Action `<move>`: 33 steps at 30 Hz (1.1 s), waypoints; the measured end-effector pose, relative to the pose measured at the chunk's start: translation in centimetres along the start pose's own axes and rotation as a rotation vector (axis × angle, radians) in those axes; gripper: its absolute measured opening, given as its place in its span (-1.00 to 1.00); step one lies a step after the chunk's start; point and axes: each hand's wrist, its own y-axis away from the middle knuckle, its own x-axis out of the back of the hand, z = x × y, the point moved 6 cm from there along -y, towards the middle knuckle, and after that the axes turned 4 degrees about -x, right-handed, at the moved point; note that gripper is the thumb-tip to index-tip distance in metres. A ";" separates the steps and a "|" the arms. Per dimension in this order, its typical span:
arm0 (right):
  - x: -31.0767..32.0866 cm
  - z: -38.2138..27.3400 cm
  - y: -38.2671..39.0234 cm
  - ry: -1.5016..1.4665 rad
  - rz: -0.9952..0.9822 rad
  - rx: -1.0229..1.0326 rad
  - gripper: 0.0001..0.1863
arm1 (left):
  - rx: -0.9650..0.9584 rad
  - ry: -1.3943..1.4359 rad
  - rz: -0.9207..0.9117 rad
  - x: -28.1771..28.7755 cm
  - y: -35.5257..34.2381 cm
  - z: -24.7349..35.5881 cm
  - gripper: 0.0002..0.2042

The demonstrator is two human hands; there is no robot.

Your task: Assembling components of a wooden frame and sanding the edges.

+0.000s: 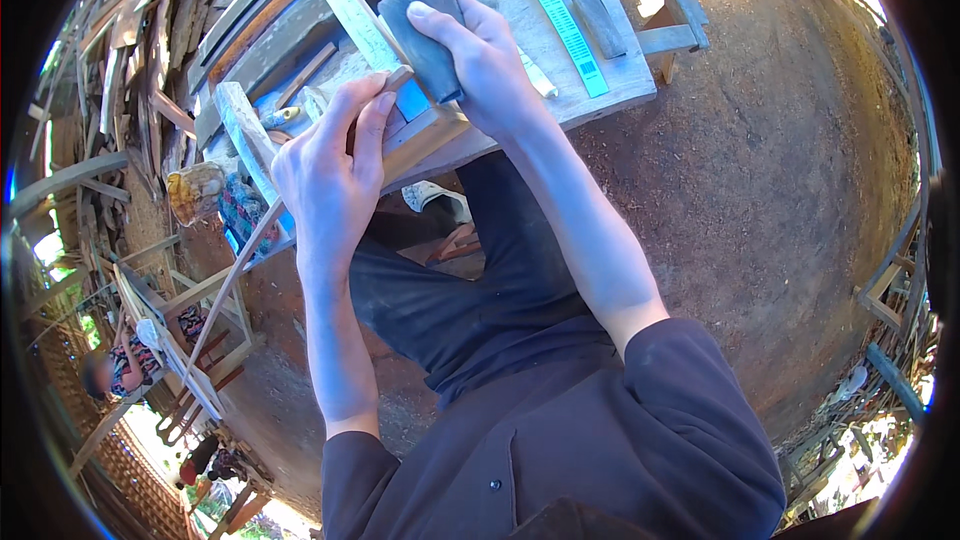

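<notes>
My left hand (325, 165) pinches a thin wooden strip (398, 78) between thumb and fingers. The strip's end sticks out past the fingertips, and a long thin length (235, 275) runs down to the left from below the hand. Beside that end, my right hand (490, 65) grips a dark grey rectangular block (425, 40), thumb flat on its upper face. The block is close to the strip's end; whether they touch I cannot tell. Both hands are over the near edge of a wooden workbench (622, 75), where a pale upright board (350, 15) stands.
A long ruler (560, 20) and a smaller dark block (600, 25) lie on the bench's right part. A patterned cloth (240, 205) hangs at its left end. Scrap wood (130, 40) is piled far left. Another person (130, 365) sits at lower left. Brown dirt floor (740, 140) spreads right.
</notes>
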 end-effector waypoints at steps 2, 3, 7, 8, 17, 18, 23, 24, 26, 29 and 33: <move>-0.1 0.3 -0.2 0.007 0.004 0.009 -0.72 | -0.030 -0.024 0.012 0.0 0.0 0.1 -0.88; -0.1 0.5 -0.2 0.017 0.003 0.007 -0.72 | -0.031 -0.022 0.013 0.0 -0.1 0.1 -0.88; 0.2 0.2 0.2 0.076 -0.048 0.019 -0.73 | -0.007 -0.013 -0.023 0.0 0.1 0.3 -0.88; 0.4 0.2 0.3 0.077 -0.049 0.018 -0.73 | -0.007 -0.004 -0.033 0.0 -0.1 0.5 -0.88; 0.3 0.0 1.2 0.137 -0.021 0.041 -0.75 | -0.033 -0.008 0.017 -0.1 0.0 0.2 -0.89; 0.7 0.2 1.6 0.192 -0.026 0.069 -0.73 | -0.047 -0.012 0.029 -0.1 -0.2 0.4 -0.89; 0.4 0.4 0.4 0.024 0.016 -0.014 -0.74 | 0.003 -0.028 -0.014 -0.1 -0.2 0.4 -0.90; 0.4 0.4 0.4 0.023 0.012 -0.014 -0.74 | 0.001 -0.032 -0.001 -0.1 -0.3 0.4 -0.90; 0.3 0.3 0.5 -0.017 0.014 -0.006 -0.74 | -0.039 -0.048 0.015 -0.1 -0.3 0.3 -0.91; 0.1 0.2 0.7 0.056 0.006 -0.020 -0.74 | -0.056 -0.033 0.027 -0.1 -0.2 0.1 -0.90; 0.5 0.4 1.3 0.131 -0.012 0.034 -0.74 | -0.056 -0.041 0.012 -0.1 -0.1 0.2 -0.90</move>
